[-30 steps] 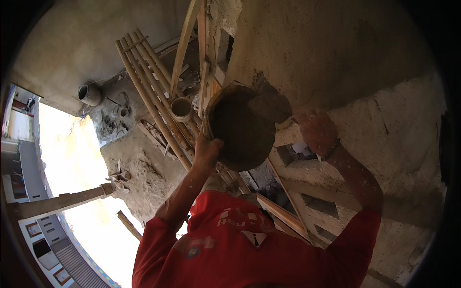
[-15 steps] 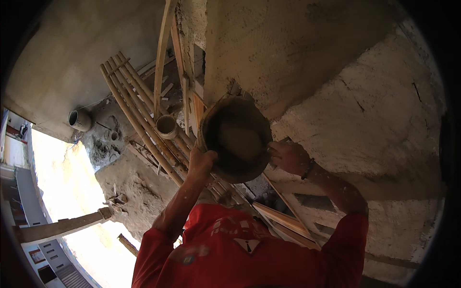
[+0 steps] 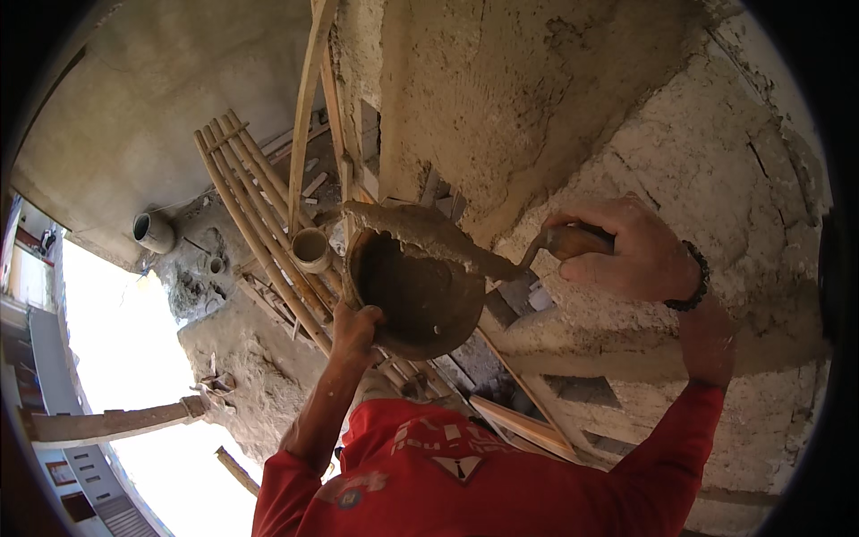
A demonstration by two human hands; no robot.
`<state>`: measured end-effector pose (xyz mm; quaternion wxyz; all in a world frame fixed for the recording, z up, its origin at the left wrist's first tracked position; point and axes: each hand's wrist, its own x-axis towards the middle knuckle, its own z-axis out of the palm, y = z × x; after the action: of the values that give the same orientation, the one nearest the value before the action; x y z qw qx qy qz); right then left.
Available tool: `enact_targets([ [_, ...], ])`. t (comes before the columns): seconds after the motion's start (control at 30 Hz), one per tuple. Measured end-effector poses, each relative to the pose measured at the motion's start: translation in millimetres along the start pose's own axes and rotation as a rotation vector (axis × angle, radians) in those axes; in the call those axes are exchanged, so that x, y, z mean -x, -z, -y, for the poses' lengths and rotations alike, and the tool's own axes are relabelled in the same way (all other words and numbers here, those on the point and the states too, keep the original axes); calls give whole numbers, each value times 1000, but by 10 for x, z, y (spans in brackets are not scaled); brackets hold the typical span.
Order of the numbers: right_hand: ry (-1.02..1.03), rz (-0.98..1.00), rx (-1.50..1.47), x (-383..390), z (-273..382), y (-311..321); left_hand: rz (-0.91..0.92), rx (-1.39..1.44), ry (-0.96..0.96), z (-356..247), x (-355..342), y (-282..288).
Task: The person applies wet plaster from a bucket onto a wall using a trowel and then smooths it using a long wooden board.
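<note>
As left fingers [image 3: 366,318] clasp bucket [image 3: 357,271] | right fingers [image 3: 582,215] wrap trowel handle [image 3: 578,242]

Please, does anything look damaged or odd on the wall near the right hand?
Yes: the rough, pale wall beyond the right hand shows dark, crack-like lines breaking its surface; real damage I cannot confirm.

I count one bucket [image 3: 429,349] in the left hand [image 3: 355,335] and one trowel [image 3: 429,236] in the right hand [image 3: 635,251]. Over to the left are four bamboo poles [image 3: 252,224], one small pail [image 3: 313,260] on them, and one far pail [image 3: 162,234].
</note>
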<state>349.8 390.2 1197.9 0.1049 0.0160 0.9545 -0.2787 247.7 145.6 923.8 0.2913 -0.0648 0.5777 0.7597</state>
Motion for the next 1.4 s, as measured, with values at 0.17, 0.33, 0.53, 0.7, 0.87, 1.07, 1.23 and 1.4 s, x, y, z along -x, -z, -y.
enact_targets([
  [0.17,-169,-489,370,-193,-847,465,76,-139,109,106,-32,37],
  [0.33,-42,-862,706,44,-748,1031,55,-54,75,161,-15,-13],
  [0.53,-24,-266,534,85,-845,-60,77,-35,19,145,-90,-196],
  [0.7,-21,-153,922,79,-1170,-1044,181,-124,-13,-50,-63,-412],
  [0.87,-53,-18,559,-128,-1480,-1751,178,-143,-26,-143,-37,-563],
  [1.07,17,-264,164,-40,-1472,-1934,177,-177,73,-302,-15,-544],
  [1.23,-76,-221,213,-26,-1376,-1672,203,-155,-9,-114,-138,-458],
  [1.4,94,-300,213,-111,-980,-973,156,-98,-6,-88,-202,-339],
])
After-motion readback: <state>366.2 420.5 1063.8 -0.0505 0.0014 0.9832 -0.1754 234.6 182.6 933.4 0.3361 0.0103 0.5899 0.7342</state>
